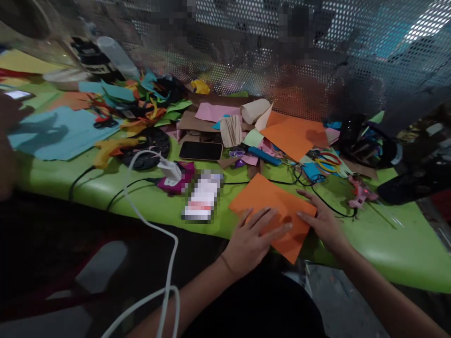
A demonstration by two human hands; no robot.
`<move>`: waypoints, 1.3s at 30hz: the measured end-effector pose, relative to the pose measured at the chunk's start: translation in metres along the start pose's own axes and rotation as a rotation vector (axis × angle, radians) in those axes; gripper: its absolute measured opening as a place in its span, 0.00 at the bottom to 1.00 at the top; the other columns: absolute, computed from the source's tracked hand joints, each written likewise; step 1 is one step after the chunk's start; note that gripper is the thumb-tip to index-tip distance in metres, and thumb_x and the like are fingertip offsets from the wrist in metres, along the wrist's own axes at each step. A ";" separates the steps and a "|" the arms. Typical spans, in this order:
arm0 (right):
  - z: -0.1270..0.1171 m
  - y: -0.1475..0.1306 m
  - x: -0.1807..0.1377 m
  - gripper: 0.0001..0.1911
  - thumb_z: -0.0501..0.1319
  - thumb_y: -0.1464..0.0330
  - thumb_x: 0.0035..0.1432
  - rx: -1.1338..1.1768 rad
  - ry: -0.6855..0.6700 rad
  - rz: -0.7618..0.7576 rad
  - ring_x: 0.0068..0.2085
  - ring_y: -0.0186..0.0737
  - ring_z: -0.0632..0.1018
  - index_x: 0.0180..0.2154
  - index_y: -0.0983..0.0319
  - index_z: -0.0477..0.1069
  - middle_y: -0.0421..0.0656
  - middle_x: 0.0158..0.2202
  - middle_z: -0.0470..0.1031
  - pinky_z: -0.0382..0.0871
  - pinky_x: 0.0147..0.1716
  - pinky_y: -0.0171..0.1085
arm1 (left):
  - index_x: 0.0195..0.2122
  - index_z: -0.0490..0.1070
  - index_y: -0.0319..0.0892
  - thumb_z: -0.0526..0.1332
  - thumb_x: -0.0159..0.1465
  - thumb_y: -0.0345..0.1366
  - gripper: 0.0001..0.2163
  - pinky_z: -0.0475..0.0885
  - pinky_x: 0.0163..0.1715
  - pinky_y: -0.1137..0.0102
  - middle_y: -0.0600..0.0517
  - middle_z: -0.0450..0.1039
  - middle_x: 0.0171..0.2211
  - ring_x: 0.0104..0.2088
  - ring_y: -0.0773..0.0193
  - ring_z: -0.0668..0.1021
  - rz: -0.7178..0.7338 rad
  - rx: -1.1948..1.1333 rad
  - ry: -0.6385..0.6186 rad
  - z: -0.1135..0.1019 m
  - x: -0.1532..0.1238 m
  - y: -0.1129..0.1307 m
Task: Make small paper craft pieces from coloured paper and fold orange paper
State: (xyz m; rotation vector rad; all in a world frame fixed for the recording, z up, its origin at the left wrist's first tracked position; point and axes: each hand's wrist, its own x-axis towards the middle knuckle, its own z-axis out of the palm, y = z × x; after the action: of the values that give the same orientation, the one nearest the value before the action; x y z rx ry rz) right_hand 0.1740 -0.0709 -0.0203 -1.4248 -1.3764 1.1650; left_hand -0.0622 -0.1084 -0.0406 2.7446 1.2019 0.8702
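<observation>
An orange paper sheet lies at the near edge of the green table, one corner hanging over the edge. My left hand rests flat on its near part with fingers stretched out. My right hand presses its right side, fingers spread flat. Neither hand holds anything.
A black phone, a white charger with cable, a yellow glue gun, a pink glue gun, scissors, another orange sheet and several coloured paper scraps cover the table. A perforated metal screen stands behind.
</observation>
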 end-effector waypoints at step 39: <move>-0.015 0.014 -0.011 0.19 0.56 0.68 0.66 -0.700 -0.029 -0.429 0.51 0.46 0.79 0.57 0.56 0.68 0.48 0.51 0.77 0.75 0.50 0.47 | 0.31 0.67 0.43 0.57 0.69 0.34 0.08 0.63 0.30 0.66 0.53 0.73 0.24 0.27 0.59 0.75 -0.419 0.171 -0.147 0.001 0.032 -0.016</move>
State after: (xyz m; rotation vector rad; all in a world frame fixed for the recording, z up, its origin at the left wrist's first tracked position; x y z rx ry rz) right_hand 0.1924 -0.0818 -0.0295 -1.4472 -2.1061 0.4329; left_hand -0.0547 -0.0754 -0.0293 2.4660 1.7965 0.5340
